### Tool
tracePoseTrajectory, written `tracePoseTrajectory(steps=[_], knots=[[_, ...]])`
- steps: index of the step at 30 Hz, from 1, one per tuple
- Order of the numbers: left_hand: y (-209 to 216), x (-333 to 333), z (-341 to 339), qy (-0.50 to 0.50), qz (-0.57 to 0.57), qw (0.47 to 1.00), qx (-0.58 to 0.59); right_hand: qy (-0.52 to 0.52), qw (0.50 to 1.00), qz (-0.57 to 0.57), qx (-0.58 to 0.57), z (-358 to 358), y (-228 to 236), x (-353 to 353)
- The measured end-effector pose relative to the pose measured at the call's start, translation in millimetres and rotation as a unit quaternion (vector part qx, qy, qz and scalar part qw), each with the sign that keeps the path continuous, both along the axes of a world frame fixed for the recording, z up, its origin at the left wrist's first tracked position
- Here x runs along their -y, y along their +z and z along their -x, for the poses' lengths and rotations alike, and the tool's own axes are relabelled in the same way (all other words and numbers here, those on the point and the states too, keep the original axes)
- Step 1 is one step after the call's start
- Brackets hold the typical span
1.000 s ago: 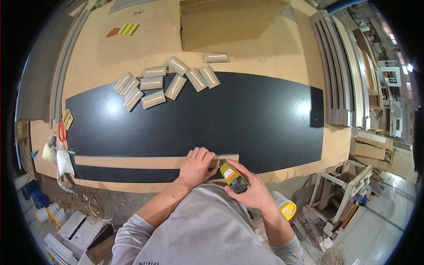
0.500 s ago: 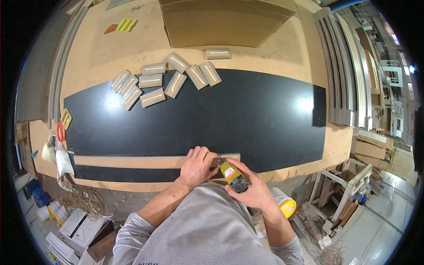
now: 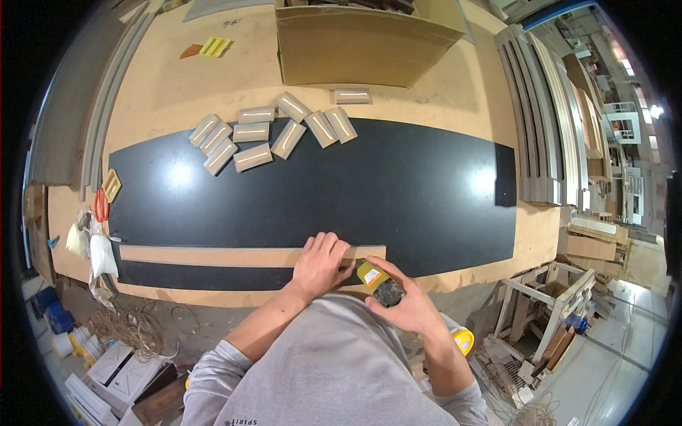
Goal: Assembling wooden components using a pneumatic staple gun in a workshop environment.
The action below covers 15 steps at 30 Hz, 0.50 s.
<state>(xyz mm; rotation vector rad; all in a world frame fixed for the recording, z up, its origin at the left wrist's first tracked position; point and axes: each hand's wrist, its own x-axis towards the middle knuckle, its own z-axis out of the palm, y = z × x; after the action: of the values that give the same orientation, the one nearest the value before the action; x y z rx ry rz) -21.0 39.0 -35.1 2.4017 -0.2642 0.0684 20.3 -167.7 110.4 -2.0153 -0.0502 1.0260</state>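
A long pale strip point(image 3: 206, 256) lies on the near side of the black panel point(image 3: 433, 192), from its left end to past the middle; it looks light and slightly springy, best held across both long edges. Farther off, left of centre, pale grooved blocks point(image 3: 251, 133) lie scattered. The left hand point(image 3: 320, 266) rests over the strip toward its right end, fingers bent and close together. Just right, the yellow-and-black tool point(image 3: 380, 282) looks rigid and fairly heavy, best gripped round its body; the right hand point(image 3: 408, 305) clasps it between thumb and forefinger, other fingertips hidden.
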Motion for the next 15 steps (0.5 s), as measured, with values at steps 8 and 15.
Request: tracePoseTrajectory(steps=[8,15], knots=[[2.8,-1.0,-2.2,-0.004,0.004,1.000,0.011,0.026,0.999,0.033,0.033,6.6,-3.5,-0.6],[13.2,-8.8,2.9,-0.008,-0.019,0.999,-0.040,-0.070,0.993,-0.024,0.097,-5.1,-5.0,13.8]])
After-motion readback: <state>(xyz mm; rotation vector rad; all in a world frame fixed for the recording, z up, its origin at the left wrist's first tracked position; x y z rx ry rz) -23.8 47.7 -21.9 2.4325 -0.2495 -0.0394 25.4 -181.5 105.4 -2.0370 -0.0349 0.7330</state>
